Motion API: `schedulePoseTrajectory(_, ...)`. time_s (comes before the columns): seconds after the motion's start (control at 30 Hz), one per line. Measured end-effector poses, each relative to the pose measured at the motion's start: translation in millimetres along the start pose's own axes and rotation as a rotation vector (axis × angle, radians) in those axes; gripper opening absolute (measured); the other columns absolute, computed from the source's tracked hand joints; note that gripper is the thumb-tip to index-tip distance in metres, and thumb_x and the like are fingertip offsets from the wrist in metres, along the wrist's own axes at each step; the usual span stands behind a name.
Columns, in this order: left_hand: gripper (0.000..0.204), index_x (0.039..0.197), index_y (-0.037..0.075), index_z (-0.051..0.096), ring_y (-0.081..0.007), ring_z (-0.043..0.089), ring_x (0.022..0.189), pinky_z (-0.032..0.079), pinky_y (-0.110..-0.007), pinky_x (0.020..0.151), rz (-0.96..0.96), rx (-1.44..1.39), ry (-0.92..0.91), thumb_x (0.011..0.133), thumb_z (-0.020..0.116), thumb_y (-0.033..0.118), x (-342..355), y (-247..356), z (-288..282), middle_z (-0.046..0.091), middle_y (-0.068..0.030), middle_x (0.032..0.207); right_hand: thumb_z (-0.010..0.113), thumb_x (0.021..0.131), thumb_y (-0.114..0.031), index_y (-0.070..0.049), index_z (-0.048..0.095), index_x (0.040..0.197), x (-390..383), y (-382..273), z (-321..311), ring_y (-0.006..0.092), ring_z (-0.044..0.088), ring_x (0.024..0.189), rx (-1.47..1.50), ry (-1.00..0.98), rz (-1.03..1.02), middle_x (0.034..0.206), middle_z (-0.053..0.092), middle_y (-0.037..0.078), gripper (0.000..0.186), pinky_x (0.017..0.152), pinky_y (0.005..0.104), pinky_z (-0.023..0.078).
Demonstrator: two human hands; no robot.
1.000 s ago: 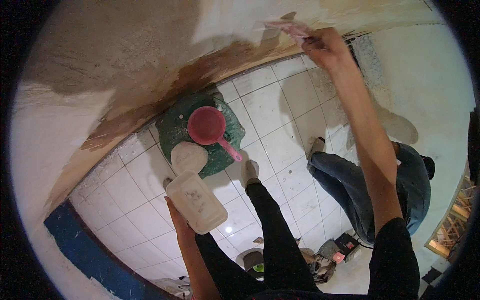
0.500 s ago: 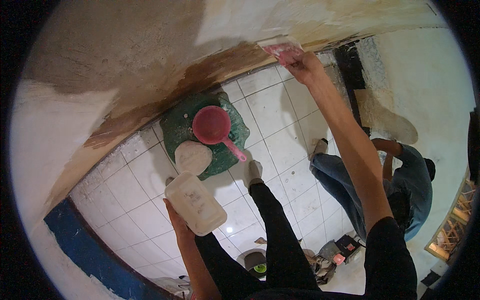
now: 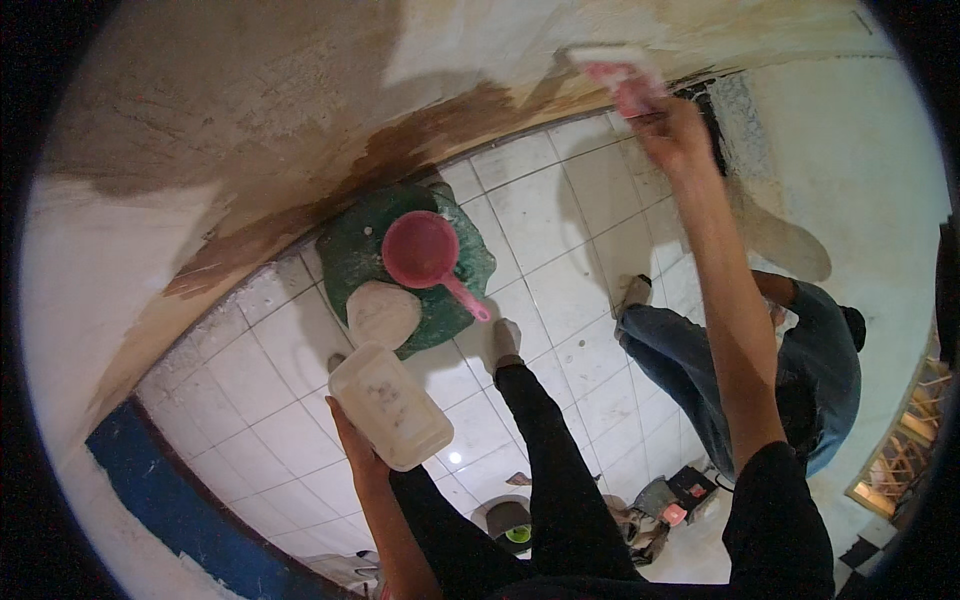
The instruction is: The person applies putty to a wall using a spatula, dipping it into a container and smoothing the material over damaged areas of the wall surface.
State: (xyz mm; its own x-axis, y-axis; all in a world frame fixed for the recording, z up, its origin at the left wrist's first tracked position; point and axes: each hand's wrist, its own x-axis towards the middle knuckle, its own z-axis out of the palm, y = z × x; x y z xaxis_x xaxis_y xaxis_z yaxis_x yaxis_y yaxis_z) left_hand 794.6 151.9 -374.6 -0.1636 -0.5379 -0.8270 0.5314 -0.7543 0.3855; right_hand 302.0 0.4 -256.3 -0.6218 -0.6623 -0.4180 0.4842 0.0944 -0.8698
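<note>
My right hand point(image 3: 675, 132) is stretched up to the wall point(image 3: 470, 45), its fingers wrapped round a pink-and-white putty scraper point(image 3: 628, 84). The scraper's wide pale edge lies at the wall surface; motion blurs it a little. Low on the left, my left hand point(image 3: 362, 450) grips a cream rectangular plastic tub point(image 3: 390, 405) by its side. Whitish smears show on the tub's bottom. Just beyond it, a green sheet point(image 3: 350, 235) on the floor carries a pink plastic dipper point(image 3: 421, 250) with a long handle and a rounded whitish lump or bag point(image 3: 383, 315).
White tiles point(image 3: 545, 275) cover the floor along the wall. At the right, another person point(image 3: 815, 375) in blue-grey clothes sits or crouches near my right arm. Behind my legs lie a dark cap-like thing point(image 3: 508, 520) and a pile of items point(image 3: 665, 500). A blue band point(image 3: 170, 490) edges the left.
My right hand and the putty scraper have moved right and slightly up along the wall. My left hand and the tub have stayed nearly where they were.
</note>
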Motion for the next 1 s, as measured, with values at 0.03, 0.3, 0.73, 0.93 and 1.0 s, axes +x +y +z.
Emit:
schedulePoseTrajectory(0.03,0.073,0.143,0.011,0.034,-0.0319,0.054,0.115,0.049,-0.049,0.094,0.005,0.004,0.023,0.094,0.032,0.064,0.4,1.9,1.0,0.049,-0.0145,0.133,0.051,0.084,0.003,0.005,0.057,0.108,18.7,23.5,-6.0,0.0257,0.061,0.098,-0.137,-0.053,0.073,0.102,0.061,0.017,0.024,0.079,0.0339,0.052)
schedulePoseTrajectory(0.3,0.063,0.140,0.009,0.037,-0.0318,0.053,0.117,0.047,-0.048,0.096,0.003,0.011,-0.027,0.099,0.027,0.055,0.2,6.2,14.4,0.050,-0.0142,0.132,0.039,0.086,0.012,0.017,0.048,0.105,112.0,35.7,-29.2,0.0334,0.062,0.093,-0.057,-0.054,-0.029,0.101,0.057,0.024,0.021,0.084,0.0393,0.056)
schedulePoseTrajectory(0.73,0.066,0.140,0.010,0.037,-0.0324,0.052,0.116,0.045,-0.049,0.098,-0.050,-0.049,-0.073,0.097,0.027,0.059,2.1,6.2,5.9,0.049,-0.0137,0.133,0.039,0.092,0.005,0.012,0.049,0.115,5.0,5.6,-20.8,0.0275,0.060,0.103,0.031,0.091,-0.014,0.116,0.057,0.021,0.027,0.093,0.0398,0.053)
schedulePoseTrajectory(0.93,0.068,0.141,0.008,0.036,-0.0339,0.053,0.115,0.046,-0.050,0.097,-0.035,0.042,-0.079,0.097,0.026,0.059,5.6,5.7,30.3,0.048,-0.0154,0.133,0.051,0.082,0.002,0.007,0.059,0.096,146.5,102.1,-84.7,0.0312,0.062,0.084,-0.027,-0.150,0.088,0.090,0.064,0.023,0.017,0.073,0.0373,0.052)
schedulePoseTrajectory(1.0,0.069,0.141,0.009,0.036,-0.0340,0.052,0.115,0.046,-0.050,0.096,-0.017,0.044,-0.034,0.097,0.026,0.061,1.9,8.0,14.1,0.048,-0.0154,0.134,0.052,0.083,-0.001,0.012,0.058,0.096,131.2,102.1,-45.8,0.0350,0.063,0.087,-0.061,-0.094,0.081,0.089,0.064,0.027,0.019,0.074,0.0394,0.053)
